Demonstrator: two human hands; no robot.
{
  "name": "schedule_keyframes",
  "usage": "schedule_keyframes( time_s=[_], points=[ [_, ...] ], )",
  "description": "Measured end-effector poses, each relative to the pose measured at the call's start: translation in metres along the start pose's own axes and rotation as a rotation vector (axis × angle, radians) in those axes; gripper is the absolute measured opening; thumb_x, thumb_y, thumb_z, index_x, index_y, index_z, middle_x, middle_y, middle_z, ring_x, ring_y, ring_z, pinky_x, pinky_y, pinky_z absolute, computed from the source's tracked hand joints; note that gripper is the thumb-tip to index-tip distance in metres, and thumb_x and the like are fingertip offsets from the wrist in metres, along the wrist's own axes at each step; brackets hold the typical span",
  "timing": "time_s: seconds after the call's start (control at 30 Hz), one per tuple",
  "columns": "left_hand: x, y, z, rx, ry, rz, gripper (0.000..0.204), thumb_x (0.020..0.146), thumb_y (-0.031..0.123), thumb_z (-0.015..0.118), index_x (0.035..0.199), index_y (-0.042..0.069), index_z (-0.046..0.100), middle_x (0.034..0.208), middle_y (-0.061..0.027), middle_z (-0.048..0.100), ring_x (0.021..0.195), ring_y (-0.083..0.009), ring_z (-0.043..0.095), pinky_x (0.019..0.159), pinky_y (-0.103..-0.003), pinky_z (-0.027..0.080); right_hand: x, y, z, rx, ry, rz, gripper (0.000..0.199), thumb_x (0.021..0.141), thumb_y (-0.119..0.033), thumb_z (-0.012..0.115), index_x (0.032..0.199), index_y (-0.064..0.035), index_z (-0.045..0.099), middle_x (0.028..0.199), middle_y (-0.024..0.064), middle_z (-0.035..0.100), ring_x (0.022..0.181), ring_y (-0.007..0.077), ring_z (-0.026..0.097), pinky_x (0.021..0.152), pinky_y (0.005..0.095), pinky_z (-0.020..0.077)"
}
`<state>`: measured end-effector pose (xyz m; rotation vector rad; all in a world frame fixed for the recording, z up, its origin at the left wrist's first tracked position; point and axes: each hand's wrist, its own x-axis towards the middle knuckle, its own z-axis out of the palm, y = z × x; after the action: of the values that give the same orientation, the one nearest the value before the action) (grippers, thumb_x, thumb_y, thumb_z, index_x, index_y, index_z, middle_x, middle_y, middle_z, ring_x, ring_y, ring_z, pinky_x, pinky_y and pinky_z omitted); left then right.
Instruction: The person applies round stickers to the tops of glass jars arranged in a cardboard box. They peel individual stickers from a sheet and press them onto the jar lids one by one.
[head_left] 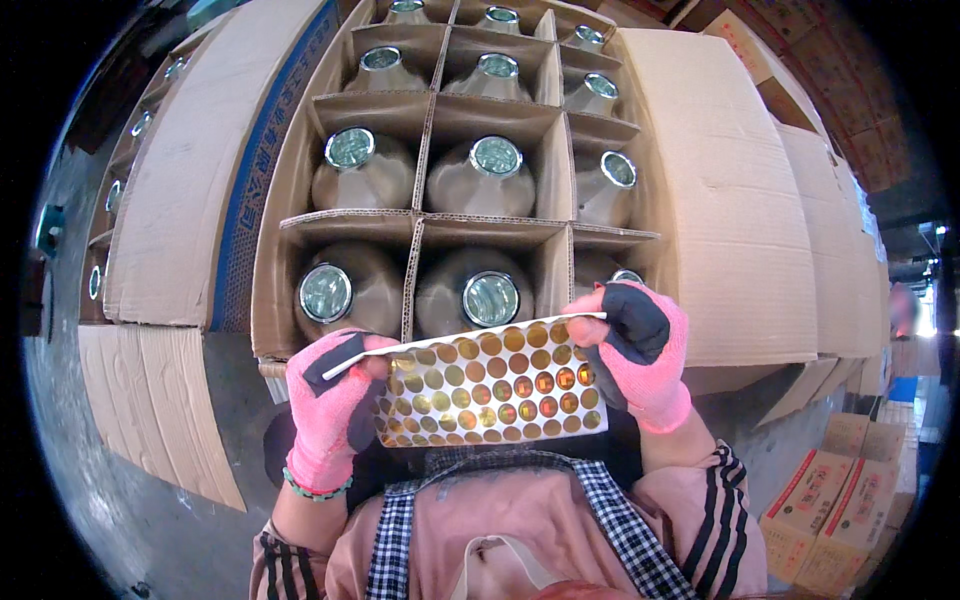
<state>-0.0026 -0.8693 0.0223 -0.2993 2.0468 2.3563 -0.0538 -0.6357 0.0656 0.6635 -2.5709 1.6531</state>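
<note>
Between my two hands is a white sheet of round gold stickers [490, 385], several of them glinting orange. My left hand [335, 385], in a pink and black glove with bare fingertips, pinches its upper left corner. At the upper right corner my right hand [635, 350], gloved the same way, grips the edge between thumb and fingers. Just beyond the sheet stands an open cardboard box [275, 250] with cardboard dividers. Clear glass bottles sit upright in its compartments, among them a near left bottle [326, 292] and a near middle bottle [490, 298], their mouths uncovered.
A cardboard flap [720, 190] spreads out on the right, and another flap [180, 170] on the left. Beyond the left flap, more bottles [96, 282] stand in a second box. Stacked cartons [835, 500] rest at the lower right. Grey floor [260, 390] shows beside me.
</note>
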Motion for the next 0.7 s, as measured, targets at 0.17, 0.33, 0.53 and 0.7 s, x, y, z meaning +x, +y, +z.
schedule_keyframes(
  time_s=[0.17, 0.33, 0.53, 0.7],
  points=[
    [0.000, -0.002, 0.002, -0.051, 0.013, 0.055, 0.020, 0.067, 0.006, 0.053, 0.082, -0.004, 0.061, 0.069, -0.0019, 0.055, 0.065, -0.0069, 0.050, 0.060, -0.018, 0.038, -0.001, 0.003, 0.007, 0.293, 0.143, 0.055, 0.021, 0.069, 0.000, 0.062, 0.089, 0.0018, 0.056, 0.075, 0.0087, 0.057, 0.070, 0.0146, 0.055, 0.063, 0.0240, 0.0434],
    [0.001, -0.004, -0.002, -0.041, -0.009, 0.034, 0.020, 0.067, 0.005, 0.052, 0.083, -0.005, 0.061, 0.069, -0.0021, 0.055, 0.065, -0.0079, 0.050, 0.061, -0.019, 0.039, 0.001, 0.006, -0.007, -0.217, 0.119, -0.295, 0.025, 0.062, 0.000, 0.065, 0.086, -0.0026, 0.057, 0.082, 0.0107, 0.060, 0.075, 0.0232, 0.057, 0.068, 0.0293, 0.0447],
    [0.002, -0.007, -0.002, -0.028, -0.050, 0.081, 0.021, 0.066, 0.003, 0.052, 0.083, -0.005, 0.061, 0.069, -0.0027, 0.055, 0.065, -0.0090, 0.051, 0.061, -0.019, 0.039, 0.000, 0.004, -0.010, -0.363, 0.080, -0.294, 0.022, 0.062, 0.000, 0.064, 0.082, -0.0050, 0.057, 0.081, 0.0074, 0.059, 0.075, 0.0253, 0.056, 0.071, 0.0331, 0.0435],
    [0.002, -0.006, -0.003, -0.004, -0.072, 0.093, 0.020, 0.067, 0.001, 0.051, 0.083, -0.005, 0.061, 0.070, -0.0031, 0.055, 0.066, -0.0090, 0.051, 0.062, -0.020, 0.040, -0.001, 0.003, -0.013, -0.452, 0.021, -0.318, 0.026, 0.058, -0.002, 0.064, 0.082, -0.0060, 0.057, 0.084, 0.0064, 0.059, 0.079, 0.0249, 0.055, 0.074, 0.0347, 0.0426]
  ],
)
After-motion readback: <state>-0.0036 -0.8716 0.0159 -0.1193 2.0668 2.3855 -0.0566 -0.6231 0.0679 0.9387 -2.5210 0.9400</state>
